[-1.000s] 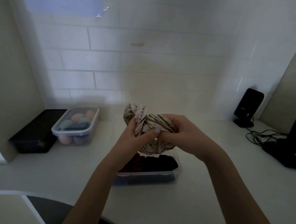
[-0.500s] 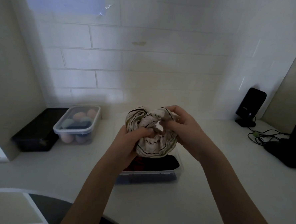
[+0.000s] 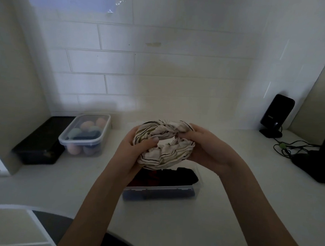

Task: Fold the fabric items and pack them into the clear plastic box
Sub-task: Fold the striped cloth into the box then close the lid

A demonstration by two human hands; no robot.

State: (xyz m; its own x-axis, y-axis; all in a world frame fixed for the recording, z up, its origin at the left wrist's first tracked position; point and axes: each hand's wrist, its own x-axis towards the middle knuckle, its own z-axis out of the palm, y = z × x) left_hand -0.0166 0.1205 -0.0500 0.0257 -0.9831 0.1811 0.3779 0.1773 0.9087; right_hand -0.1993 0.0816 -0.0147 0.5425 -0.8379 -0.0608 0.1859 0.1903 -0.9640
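A white fabric item with dark and olive stripes [image 3: 163, 153] is bunched into a ring shape in the air above the clear plastic box [image 3: 161, 191]. My left hand [image 3: 135, 149] grips its left side with the thumb pressed into the cloth. My right hand [image 3: 206, 146] grips its right side, fingers curled over the top edge. The box stands on the white counter and holds dark red, black and blue fabric [image 3: 175, 177]. The hands and the striped item hide the box's far half.
A second lidded clear box [image 3: 85, 133] with pastel rounded items sits at the left, beside a black tray [image 3: 40, 144]. A black speaker [image 3: 276, 114], cables [image 3: 289, 147] and a dark device [image 3: 315, 166] stand at the right. A tiled wall closes the back.
The striped fabric has been turned and spread from a tight twisted bundle into a wider ring. Both hands have moved apart and slightly down, still holding it.
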